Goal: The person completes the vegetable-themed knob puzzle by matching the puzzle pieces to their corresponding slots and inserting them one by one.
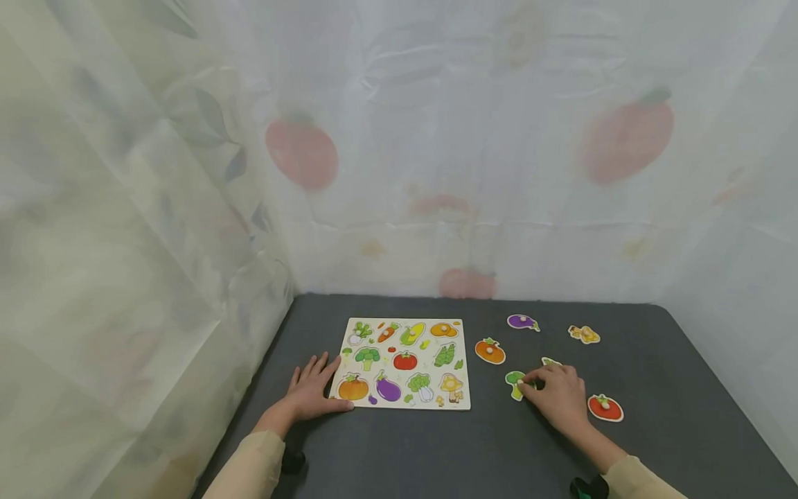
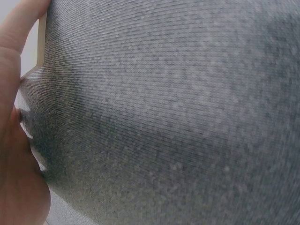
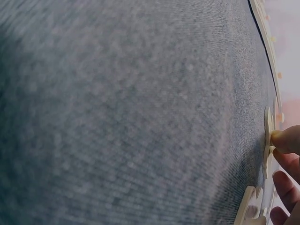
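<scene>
A white wooden puzzle board (image 1: pixel 430 399) with painted vegetables lies on the dark table. My left hand (image 1: pixel 312 394) rests at its left edge, fingers spread and thumb along the near corner; in the left wrist view the thumb (image 2: pixel 11 33) reaches the board's corner. To the right of the board, my right hand (image 1: pixel 557 396) pinches the broccoli puzzle piece (image 1: pixel 515 378) between thumb and index finger. In the right wrist view that piece (image 3: pixel 267 159) is seen edge-on at the fingertips. Another light-green piece (image 1: pixel 548 361) is partly hidden behind this hand.
Around the right hand lie a pumpkin piece (image 1: pixel 490 351), an eggplant piece (image 1: pixel 522 322), a yellow-brown piece (image 1: pixel 584 335) and a tomato piece (image 1: pixel 605 407), with small knobs. Curtains printed with fruit (image 1: pixel 399 138) hang behind the table (image 1: pixel 405 450) and at its sides.
</scene>
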